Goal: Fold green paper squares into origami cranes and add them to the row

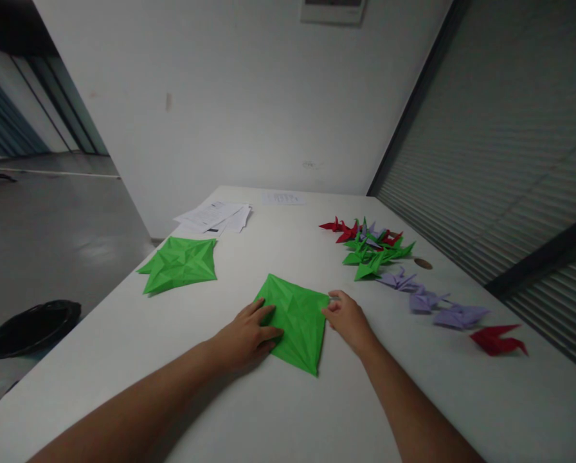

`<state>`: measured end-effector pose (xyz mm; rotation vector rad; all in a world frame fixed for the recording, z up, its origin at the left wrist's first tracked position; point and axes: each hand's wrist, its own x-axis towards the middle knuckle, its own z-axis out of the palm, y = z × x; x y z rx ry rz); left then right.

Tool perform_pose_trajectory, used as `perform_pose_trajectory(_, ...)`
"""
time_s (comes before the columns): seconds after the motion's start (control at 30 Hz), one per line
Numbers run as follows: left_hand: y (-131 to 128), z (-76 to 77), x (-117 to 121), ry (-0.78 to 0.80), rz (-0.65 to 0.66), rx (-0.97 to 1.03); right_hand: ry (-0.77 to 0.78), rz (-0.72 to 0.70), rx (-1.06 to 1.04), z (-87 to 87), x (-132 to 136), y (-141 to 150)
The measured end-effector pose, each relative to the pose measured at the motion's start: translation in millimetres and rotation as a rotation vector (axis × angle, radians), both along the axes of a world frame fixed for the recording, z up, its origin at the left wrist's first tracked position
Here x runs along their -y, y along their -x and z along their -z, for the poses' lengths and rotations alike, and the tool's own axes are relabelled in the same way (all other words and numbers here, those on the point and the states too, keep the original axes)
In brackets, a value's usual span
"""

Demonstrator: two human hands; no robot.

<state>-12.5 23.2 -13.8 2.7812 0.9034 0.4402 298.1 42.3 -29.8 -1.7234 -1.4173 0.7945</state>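
A creased green paper square [298, 321] lies flat on the white table [278, 399] in front of me. My left hand [247, 334] rests on its left edge, fingers stretched out flat and pressing the paper down. My right hand [346, 318] is at the paper's right corner, fingers curled and pinching that corner. A stack of crumpled green paper sheets [179, 263] lies further left on the table, apart from both hands.
Folded paper cranes run along the right: red ones [342, 228], green ones [375, 254], lilac ones [427, 299] and one red crane [497, 339]. White printed sheets [215, 215] lie at the far left. A black bin [32, 328] stands on the floor.
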Motion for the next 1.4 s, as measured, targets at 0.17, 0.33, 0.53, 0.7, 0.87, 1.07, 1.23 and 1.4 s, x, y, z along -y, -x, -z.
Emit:
perform_pose_trajectory(0.17,1.0,2.2,-0.4,0.005,-0.015,-0.025,-0.285,-0.021,0.387,-12.0,5.1,3.6)
perform_pose_trajectory(0.33,0.8,5.7,-0.1,-0.017,-0.024,-0.021,-0.464,-0.373,0.622,-24.8,21.5,32.9)
perform_pose_trajectory(0.53,0.3,9.6,-1.6,-0.026,-0.019,-0.024,-0.369,-0.574,0.727,-14.6,29.8,65.7)
perform_pose_trajectory(0.7,0.2,7.5,-1.1,-0.029,-0.017,-0.035,-0.277,-0.560,0.752,-5.0,24.1,60.8)
perform_pose_trajectory(0.87,-1.0,5.4,-0.2,-0.017,-0.026,-0.054,-0.224,-0.576,0.784,-4.6,21.5,52.5)
perform_pose_trajectory(1.07,0.2,2.0,0.1,0.014,-0.026,-0.068,-0.158,-0.524,0.806,-9.8,19.6,38.4)
perform_pose_trajectory(1.23,4.4,-0.2,-2.6,0.004,-0.047,-0.023,-0.079,-0.479,0.827,-14.0,16.2,28.0)
perform_pose_trajectory(1.4,10.2,1.5,-10.1,-0.011,-0.139,-0.017,-0.062,-0.439,0.876,-11.7,12.9,19.3)
